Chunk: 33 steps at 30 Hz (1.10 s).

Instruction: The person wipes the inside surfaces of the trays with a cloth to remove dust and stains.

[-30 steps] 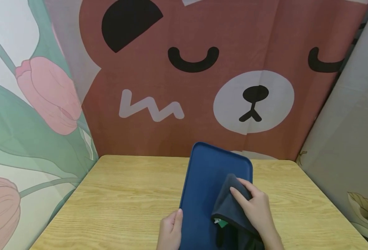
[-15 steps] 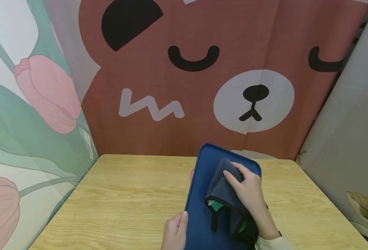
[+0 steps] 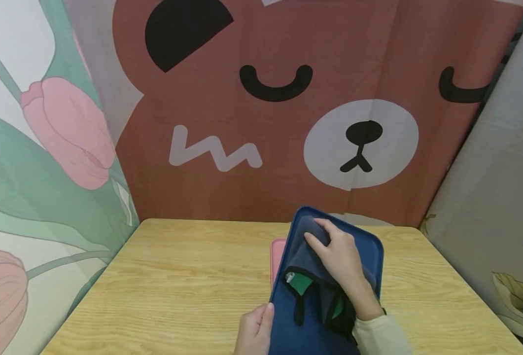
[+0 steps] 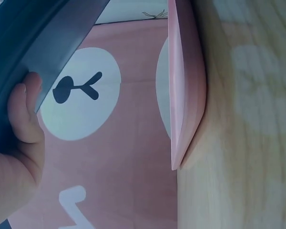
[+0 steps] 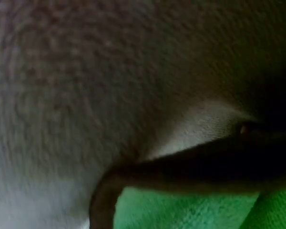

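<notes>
A blue rectangular tray (image 3: 372, 246) stands tilted over the table, its inner face toward me. My left hand (image 3: 254, 329) grips its left edge, thumb on top; in the left wrist view this hand (image 4: 24, 138) curls its fingers round the tray's edge (image 4: 52, 38). My right hand (image 3: 341, 256) holds a dark grey cleaning cloth (image 3: 301, 251) against the tray's upper inner face, thumb and fingers spread over the bunched fabric. The cloth has black edging, a hanging loop and a green underside. Close up, the cloth (image 5: 62, 95) fills the right wrist view, hiding the fingers.
A pink tray (image 3: 277, 251) lies on the wooden table (image 3: 190, 276) behind the blue one, mostly hidden in the head view; its side (image 4: 193, 86) shows in the left wrist view. Behind the table hangs a brown bear-print curtain (image 3: 279, 128), with printed curtains at both sides.
The blue tray and left hand have shifted right, uncovering part of the pink tray. The right hand has slid the cloth up and left across the tray's face.
</notes>
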### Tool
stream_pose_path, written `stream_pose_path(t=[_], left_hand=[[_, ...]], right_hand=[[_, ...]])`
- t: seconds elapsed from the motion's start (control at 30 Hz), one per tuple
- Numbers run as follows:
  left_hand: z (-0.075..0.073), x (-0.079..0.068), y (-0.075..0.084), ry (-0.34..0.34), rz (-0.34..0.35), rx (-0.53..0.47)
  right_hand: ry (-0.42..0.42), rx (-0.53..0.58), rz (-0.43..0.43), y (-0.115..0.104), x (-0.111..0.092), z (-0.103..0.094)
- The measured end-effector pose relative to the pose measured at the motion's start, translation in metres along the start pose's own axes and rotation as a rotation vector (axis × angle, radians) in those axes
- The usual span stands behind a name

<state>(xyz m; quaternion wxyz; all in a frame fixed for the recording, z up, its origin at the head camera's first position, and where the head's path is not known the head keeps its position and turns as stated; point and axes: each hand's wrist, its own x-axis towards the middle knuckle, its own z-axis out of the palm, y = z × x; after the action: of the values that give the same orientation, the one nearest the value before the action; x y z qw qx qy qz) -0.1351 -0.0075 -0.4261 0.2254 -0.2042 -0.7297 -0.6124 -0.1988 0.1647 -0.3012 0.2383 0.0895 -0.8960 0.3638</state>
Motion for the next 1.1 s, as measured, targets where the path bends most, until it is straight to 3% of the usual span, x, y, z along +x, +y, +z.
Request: stream_pose_path(t=[0.27,0.4,0.5,0.63,0.73,0.87,1.1], left_hand=[[0.002,0.002,0.004,-0.043,0.127,0.032],[-0.001,0.006,0.023,-0.048,0.187,0.011],[0.0,0.005,0.018,-0.045,0.248,0.029],[0.005,0.002,-0.005,-0.027,0.345,0.094],[0.007,0.002,-0.005,-0.009,0.392,0.115],[0.008,0.001,-0.004,-0.002,0.375,0.114],[0.008,-0.002,0.0,-0.01,0.285,0.077]], right_hand=[[0.023,-0.019,0.02,0.0,0.001,0.0],[0.038,-0.033,0.026,0.0,0.003,-0.002],[0.047,-0.047,0.037,-0.001,0.002,-0.004],[0.068,-0.071,0.037,-0.001,0.001,-0.003],[0.092,-0.089,0.024,-0.002,0.001,-0.003],[0.11,-0.111,0.016,-0.002,0.003,-0.003],[0.121,-0.142,0.04,0.001,0.005,-0.005]])
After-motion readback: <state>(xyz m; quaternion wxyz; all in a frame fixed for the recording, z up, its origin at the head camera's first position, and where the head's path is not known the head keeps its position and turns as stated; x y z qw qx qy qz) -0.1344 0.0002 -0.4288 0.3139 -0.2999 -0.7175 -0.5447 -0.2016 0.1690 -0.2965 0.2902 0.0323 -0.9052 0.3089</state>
